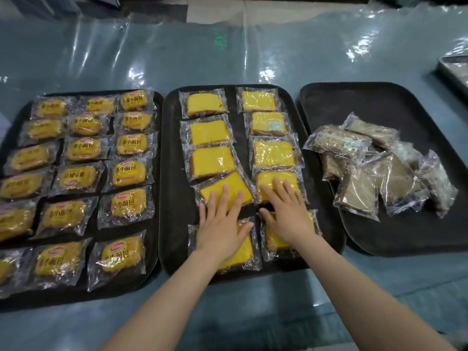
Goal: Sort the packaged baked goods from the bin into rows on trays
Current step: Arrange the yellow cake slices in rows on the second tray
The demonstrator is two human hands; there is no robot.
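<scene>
Packaged baked goods lie on three dark trays set side by side on a worktop (253,57) covered with glossy bluish plastic film. Left tray (158,224): small bread rolls (128,173) in printed clear wrappers, laid in three rows running away from the viewer. Middle tray (174,198): yellow cake slices (212,162) in clear wrappers, two rows of five. Right tray (379,102): brownish wrapped slices (359,191) in a loose, overlapping heap, not in rows. A fourth, metal tray (455,69) shows only its corner at the far right edge.

Both forearms reach in from the near edge over the middle tray. Left hand (222,224): grip open, palm down and fingers spread, resting across the tilted fourth slice (228,184) and the nearest slice (243,252) of the left row. Right hand (288,216): grip likewise open and flat, fingertips on the fourth slice of the right row (271,178), palm over the nearest one (274,240). Neither hand encloses a package.
</scene>
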